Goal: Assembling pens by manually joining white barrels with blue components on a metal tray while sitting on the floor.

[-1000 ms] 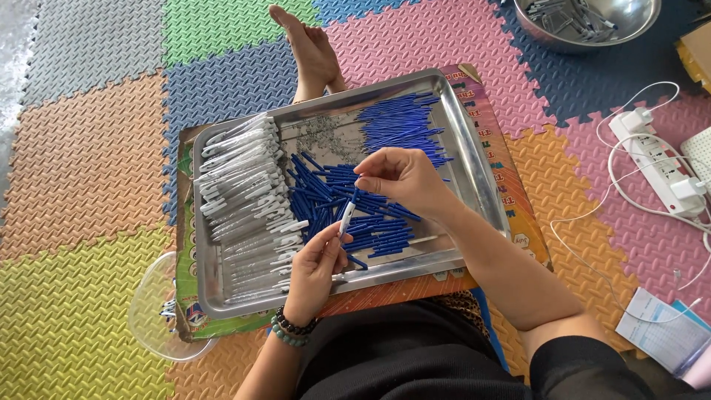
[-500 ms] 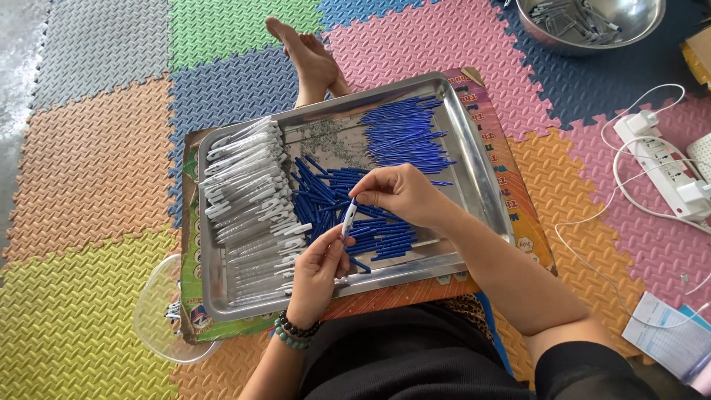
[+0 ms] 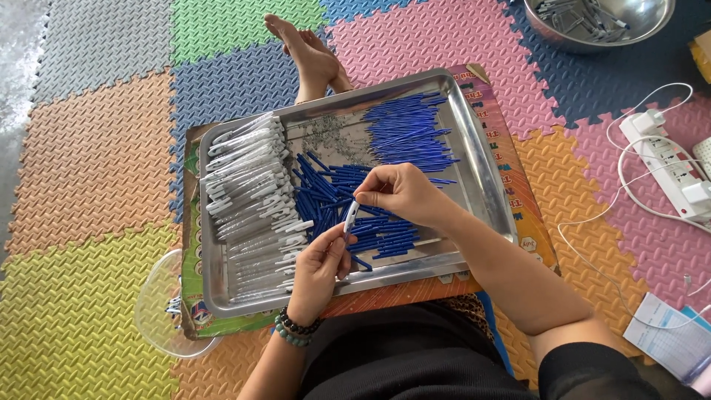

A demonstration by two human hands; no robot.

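Pinching a white pen barrel [image 3: 350, 216] between the thumb and fingertips of my left hand [image 3: 320, 265], I hold it tilted above the near middle of the steel tray [image 3: 485, 167], its upper end meeting my right hand [image 3: 404, 194]. My right fingers are curled tight at that upper end, gripping something too small to make out. Under both hands lies a loose heap of blue pen parts [image 3: 337, 200], spread from the tray's centre toward its near edge. A neater bundle of blue refills [image 3: 409, 133] sits by the far right corner, and a stack of white barrels [image 3: 252, 196] fills the left side from far edge to near edge. Small metal springs [image 3: 332, 135] are scattered along the far edge between them. The tray rests on a printed cardboard sheet [image 3: 529, 222] on the foam mat floor [image 3: 89, 170]. A clear plastic container [image 3: 159, 311] sits just off the tray's near left corner.
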